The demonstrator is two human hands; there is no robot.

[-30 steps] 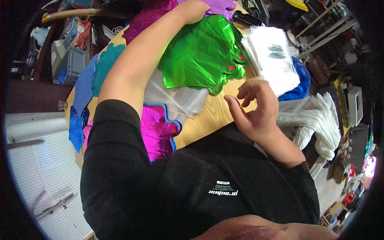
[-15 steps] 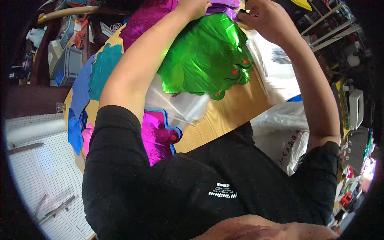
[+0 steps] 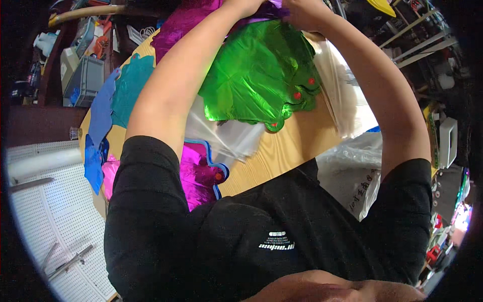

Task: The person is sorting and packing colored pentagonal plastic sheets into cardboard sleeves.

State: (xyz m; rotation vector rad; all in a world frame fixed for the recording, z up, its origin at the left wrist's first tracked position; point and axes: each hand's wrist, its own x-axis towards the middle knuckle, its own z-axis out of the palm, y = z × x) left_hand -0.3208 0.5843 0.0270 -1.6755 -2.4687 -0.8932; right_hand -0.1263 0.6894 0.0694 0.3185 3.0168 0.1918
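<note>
Both hands are raised to the top edge of the view, where a purple foil piece [image 3: 274, 6] is pinched between them: the left hand [image 3: 246, 5] is closed on it from the left and the right hand [image 3: 302, 12] from the right, though the fingers are largely cut off by the frame, so the exact grip cannot be made out. Just below the hands, a green foil balloon [image 3: 256, 75] is seen lying flat and crinkled on the wooden table [image 3: 297, 146], with small red dots along its scalloped lower edge. Its upper edge is touched or overlapped by the purple piece; which of the two cannot be told.

Part of the green balloon's left side is hidden by the left forearm, which crosses in front of it. Under that arm a magenta foil balloon [image 3: 201, 173] with a blue rim is laid near the table's near edge, and a clear plastic sheet [image 3: 236, 138] is spread between it and the green one. Further left, a teal foil shape [image 3: 131, 88] and a blue foil shape [image 3: 100, 116] are laid side by side. To the right, a stack of clear plastic bags [image 3: 347, 95] is placed beside the green balloon, behind the right forearm. At the far left, a white pegboard [image 3: 55, 216] is seen beyond the table.
</note>
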